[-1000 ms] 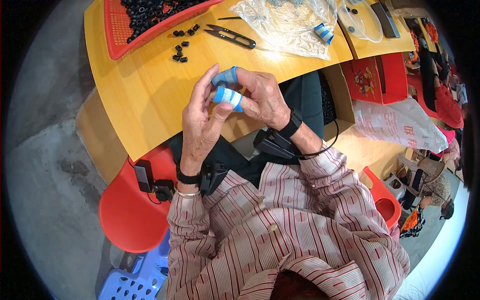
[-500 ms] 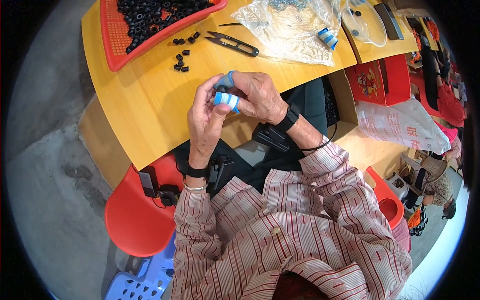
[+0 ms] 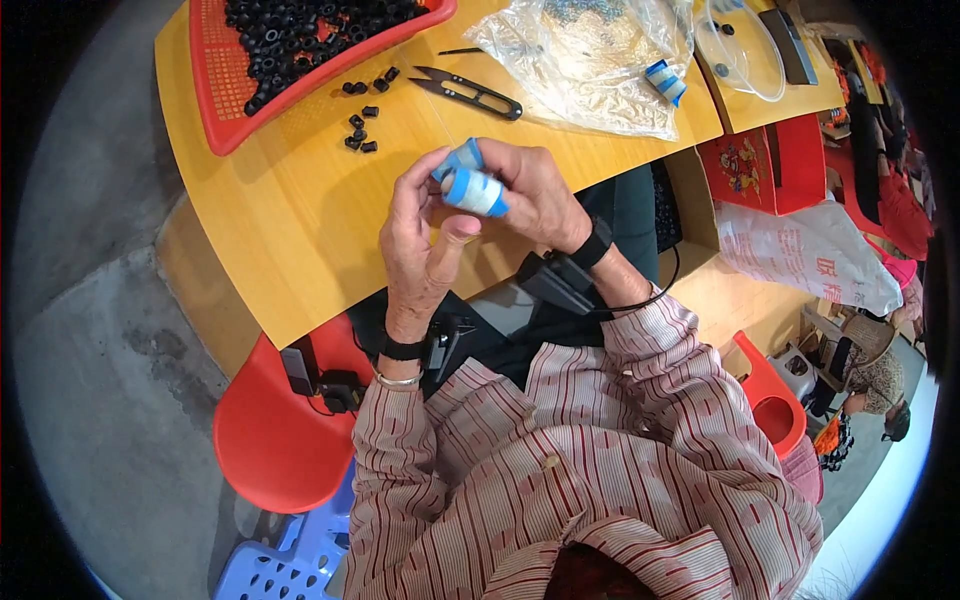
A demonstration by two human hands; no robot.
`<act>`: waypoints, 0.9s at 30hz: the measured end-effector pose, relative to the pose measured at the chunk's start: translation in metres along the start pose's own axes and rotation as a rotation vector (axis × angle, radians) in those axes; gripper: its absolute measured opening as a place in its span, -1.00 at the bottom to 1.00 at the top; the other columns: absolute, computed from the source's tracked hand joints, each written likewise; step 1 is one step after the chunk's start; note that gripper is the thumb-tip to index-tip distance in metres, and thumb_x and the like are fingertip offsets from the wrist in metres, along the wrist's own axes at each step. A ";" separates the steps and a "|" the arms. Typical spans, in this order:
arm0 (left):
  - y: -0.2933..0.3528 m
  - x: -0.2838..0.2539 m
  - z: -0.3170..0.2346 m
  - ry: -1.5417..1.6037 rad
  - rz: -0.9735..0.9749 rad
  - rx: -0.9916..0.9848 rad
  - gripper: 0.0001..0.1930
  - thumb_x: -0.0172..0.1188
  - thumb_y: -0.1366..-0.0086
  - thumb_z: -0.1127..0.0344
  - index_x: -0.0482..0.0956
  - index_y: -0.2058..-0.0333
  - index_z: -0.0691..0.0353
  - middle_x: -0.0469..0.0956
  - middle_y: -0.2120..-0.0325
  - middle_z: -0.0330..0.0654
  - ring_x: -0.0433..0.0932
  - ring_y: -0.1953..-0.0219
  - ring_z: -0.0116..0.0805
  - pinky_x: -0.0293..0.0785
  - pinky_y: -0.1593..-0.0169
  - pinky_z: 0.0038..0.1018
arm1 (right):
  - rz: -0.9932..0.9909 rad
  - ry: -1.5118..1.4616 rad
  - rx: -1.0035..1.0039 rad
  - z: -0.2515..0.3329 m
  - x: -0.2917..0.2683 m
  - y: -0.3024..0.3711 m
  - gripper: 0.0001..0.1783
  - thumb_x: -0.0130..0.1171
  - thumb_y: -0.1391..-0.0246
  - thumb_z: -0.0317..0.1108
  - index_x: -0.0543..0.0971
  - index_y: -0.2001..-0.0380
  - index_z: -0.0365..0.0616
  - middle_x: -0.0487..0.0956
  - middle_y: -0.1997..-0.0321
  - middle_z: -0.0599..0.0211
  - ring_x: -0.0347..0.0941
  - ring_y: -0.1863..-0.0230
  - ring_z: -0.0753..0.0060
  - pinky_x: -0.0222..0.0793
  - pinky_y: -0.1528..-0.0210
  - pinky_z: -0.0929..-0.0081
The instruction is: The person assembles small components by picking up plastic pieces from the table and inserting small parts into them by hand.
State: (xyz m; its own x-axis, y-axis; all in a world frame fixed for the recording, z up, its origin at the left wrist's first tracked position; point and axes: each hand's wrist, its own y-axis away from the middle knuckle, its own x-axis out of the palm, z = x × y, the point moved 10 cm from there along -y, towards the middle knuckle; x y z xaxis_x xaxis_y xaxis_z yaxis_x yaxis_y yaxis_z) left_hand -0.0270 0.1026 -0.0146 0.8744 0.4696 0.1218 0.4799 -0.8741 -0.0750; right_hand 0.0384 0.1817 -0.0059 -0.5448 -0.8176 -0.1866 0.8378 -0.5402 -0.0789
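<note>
My right hand (image 3: pixel 540 195) is closed over the near edge of the yellow table, thumb and index finger brought together. Blue-and-white wraps cover its thumb (image 3: pixel 473 191) and index tip (image 3: pixel 462 158); whatever lies between them is hidden. Facing it, my left hand (image 3: pixel 413 232) has its fingers curved up beside the wrapped tips and its thumb standing apart. Beyond the hands lie several small black ring-shaped pieces (image 3: pixel 357 122). Black thread snips (image 3: pixel 468 92) rest to their right. A red plastic basket (image 3: pixel 205 90) at the far left holds many such pieces.
A clear plastic bag (image 3: pixel 560 85) with small bits lies at the back, a blue-and-white wrap (image 3: pixel 665 82) on it. Right of it is a clear round tray (image 3: pixel 765 80). A red box (image 3: pixel 740 170) stands beside the table, a red chair (image 3: pixel 270 440) at lower left.
My right thumb has shifted slightly right and swung its wrap into fuller view. My left thumb has drawn away from it. The small dark piece between the fingers no longer shows clearly.
</note>
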 end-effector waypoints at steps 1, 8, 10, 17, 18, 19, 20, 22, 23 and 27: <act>0.000 0.001 -0.005 0.038 -0.036 0.026 -0.42 0.25 -0.15 0.14 0.29 -0.06 0.32 0.41 0.14 -0.09 0.46 0.17 -0.33 0.43 0.13 -0.49 | 0.006 -0.286 0.170 -0.013 0.002 0.001 -0.62 0.12 -0.09 -0.06 0.48 0.33 -0.22 0.39 0.63 0.45 0.36 0.61 0.58 0.33 0.55 0.60; -0.007 0.005 -0.058 -0.495 -0.032 0.253 -0.74 0.24 -0.12 0.32 0.52 0.20 0.25 0.48 0.29 -0.10 0.48 0.27 -0.22 0.42 0.23 -0.47 | 0.076 -0.853 0.371 -0.015 0.021 0.024 -0.53 0.03 -0.14 0.04 0.49 0.29 -0.22 0.34 0.58 0.58 0.20 0.57 0.80 0.18 0.62 0.82; -0.003 0.006 -0.072 -0.540 -0.051 0.266 -0.75 0.24 -0.09 0.35 0.53 0.23 0.25 0.48 0.32 -0.11 0.48 0.28 -0.21 0.42 0.24 -0.46 | 0.093 -0.874 0.397 -0.012 0.025 0.027 -0.53 0.05 -0.13 0.03 0.48 0.28 -0.24 0.33 0.57 0.58 0.19 0.58 0.80 0.18 0.63 0.82; 0.013 0.015 -0.095 -0.692 -0.054 0.428 -0.80 0.25 -0.07 0.44 0.55 0.28 0.27 0.50 0.30 -0.12 0.48 0.26 -0.27 0.43 0.22 -0.48 | 0.189 -1.044 0.327 -0.003 0.032 0.036 -0.60 0.14 -0.09 -0.07 0.49 0.21 -0.21 0.39 0.52 0.52 0.26 0.54 0.76 0.25 0.61 0.81; 0.014 0.015 -0.095 -0.692 -0.054 0.429 -0.80 0.25 -0.07 0.44 0.55 0.28 0.27 0.50 0.30 -0.12 0.48 0.26 -0.27 0.43 0.22 -0.48 | 0.193 -1.069 0.335 -0.004 0.033 0.037 -0.61 0.17 -0.07 -0.10 0.49 0.20 -0.21 0.42 0.51 0.50 0.30 0.53 0.75 0.29 0.60 0.80; 0.015 0.012 -0.093 -0.655 -0.084 0.415 -0.79 0.27 -0.02 0.44 0.56 0.30 0.26 0.47 0.32 -0.12 0.48 0.29 -0.25 0.43 0.27 -0.46 | 0.193 -1.069 0.334 -0.006 0.035 0.038 -0.61 0.17 -0.07 -0.10 0.49 0.20 -0.21 0.42 0.51 0.50 0.30 0.53 0.75 0.29 0.60 0.80; 0.016 0.008 -0.092 -0.618 -0.114 0.401 -0.78 0.28 0.02 0.45 0.56 0.33 0.25 0.45 0.34 -0.13 0.47 0.32 -0.24 0.44 0.31 -0.45 | 0.198 -1.085 0.333 -0.009 0.037 0.039 -0.62 0.19 -0.06 -0.11 0.49 0.21 -0.20 0.45 0.50 0.47 0.35 0.51 0.72 0.32 0.60 0.78; 0.018 0.008 -0.093 -0.600 -0.124 0.391 -0.78 0.29 0.02 0.45 0.56 0.33 0.25 0.43 0.33 -0.12 0.47 0.32 -0.25 0.44 0.31 -0.46 | 0.200 -1.100 0.333 -0.008 0.039 0.040 -0.62 0.21 -0.04 -0.13 0.50 0.22 -0.20 0.48 0.49 0.44 0.39 0.50 0.69 0.36 0.59 0.77; 0.019 0.007 -0.093 -0.583 -0.135 0.380 -0.78 0.29 0.02 0.45 0.57 0.32 0.25 0.42 0.32 -0.12 0.46 0.32 -0.26 0.44 0.32 -0.47 | 0.195 -1.130 0.346 -0.007 0.039 0.041 -0.63 0.22 -0.03 -0.12 0.50 0.23 -0.20 0.49 0.49 0.43 0.41 0.50 0.68 0.37 0.60 0.76; 0.021 0.008 -0.089 -0.536 -0.117 0.326 -0.79 0.30 -0.04 0.35 0.56 0.32 0.25 0.44 0.32 -0.15 0.44 0.27 -0.32 0.37 0.27 -0.52 | 0.236 -1.167 0.329 -0.004 0.041 0.042 -0.65 0.22 -0.02 -0.12 0.50 0.30 -0.21 0.49 0.50 0.42 0.41 0.52 0.65 0.37 0.60 0.74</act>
State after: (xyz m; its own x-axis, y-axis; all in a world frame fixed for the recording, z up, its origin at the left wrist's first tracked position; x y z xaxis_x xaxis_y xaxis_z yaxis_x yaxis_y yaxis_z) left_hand -0.0166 0.0770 0.0733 0.6884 0.6306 -0.3584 0.4979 -0.7701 -0.3987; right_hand 0.0515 0.1259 -0.0205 -0.2289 -0.4991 0.8357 0.9630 -0.2415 0.1195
